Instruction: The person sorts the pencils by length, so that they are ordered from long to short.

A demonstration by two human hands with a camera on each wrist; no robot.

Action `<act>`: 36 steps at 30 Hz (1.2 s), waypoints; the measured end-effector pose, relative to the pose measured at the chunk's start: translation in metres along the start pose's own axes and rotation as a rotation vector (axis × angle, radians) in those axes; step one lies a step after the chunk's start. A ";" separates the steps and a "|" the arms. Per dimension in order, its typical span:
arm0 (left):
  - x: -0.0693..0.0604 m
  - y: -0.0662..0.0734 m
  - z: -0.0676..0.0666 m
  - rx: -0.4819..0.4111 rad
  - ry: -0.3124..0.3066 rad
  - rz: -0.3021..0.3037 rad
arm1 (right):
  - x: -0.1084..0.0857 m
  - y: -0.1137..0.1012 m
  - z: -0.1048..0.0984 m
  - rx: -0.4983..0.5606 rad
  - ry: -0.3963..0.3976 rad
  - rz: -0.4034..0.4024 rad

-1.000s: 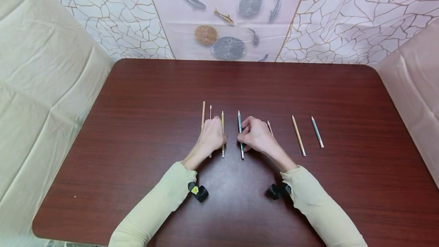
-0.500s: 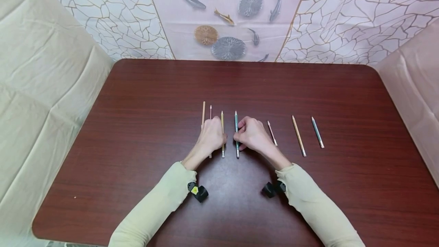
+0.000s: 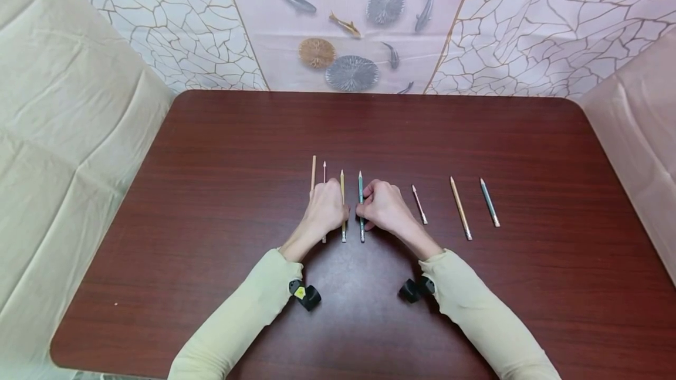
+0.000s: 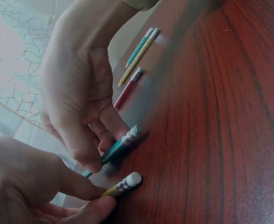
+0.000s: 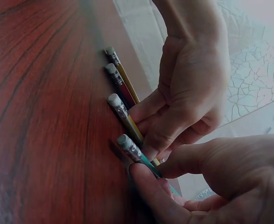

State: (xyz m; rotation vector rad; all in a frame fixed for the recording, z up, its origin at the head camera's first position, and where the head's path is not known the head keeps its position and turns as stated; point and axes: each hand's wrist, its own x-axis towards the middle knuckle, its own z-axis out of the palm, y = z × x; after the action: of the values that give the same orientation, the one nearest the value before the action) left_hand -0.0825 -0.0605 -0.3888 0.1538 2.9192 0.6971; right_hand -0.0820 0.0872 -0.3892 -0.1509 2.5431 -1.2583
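The right grip (image 3: 384,207) pinches a teal pencil (image 3: 361,189); near it, the left grip (image 3: 324,207) pinches a yellow pencil (image 3: 342,183). A red pencil (image 3: 324,170) runs beneath the left grip, a tan pencil (image 3: 314,170) beside it. Rightward on the counter (image 3: 237,133) lie a short red pencil (image 3: 419,204), a gold pencil (image 3: 460,209) and a blue pencil (image 3: 489,203).

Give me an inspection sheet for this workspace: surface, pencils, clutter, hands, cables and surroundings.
Surface: reddish-brown wood-grain table, far corners rounded.
Pencils: seven; middle yellow pencil and middle teal pencil side by side, apart; left red pencil and tan pencil left of them, partly hidden; short red pencil, right yellow pencil and right teal pencil on the right.
Clutter: small pale speck at the table's left, too small to identify.
Hands: left hand holds the middle yellow pencil; right hand pinches the middle teal pencil.
Cables: nothing seen.
Surroundings: patterned backdrop behind, pale cloth at both sides.
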 end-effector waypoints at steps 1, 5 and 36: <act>0.000 0.000 0.000 -0.002 0.001 0.002 | 0.000 0.000 0.001 -0.007 0.000 -0.003; -0.001 0.000 0.000 -0.012 0.003 0.003 | 0.001 -0.001 0.002 -0.041 0.003 -0.014; -0.001 -0.001 0.000 0.001 0.002 0.025 | 0.001 -0.007 0.012 -0.166 0.033 -0.035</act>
State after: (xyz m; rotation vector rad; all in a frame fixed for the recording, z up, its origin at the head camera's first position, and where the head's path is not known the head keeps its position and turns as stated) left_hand -0.0821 -0.0615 -0.3890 0.1905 2.9244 0.7006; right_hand -0.0792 0.0736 -0.3907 -0.2121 2.6833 -1.0698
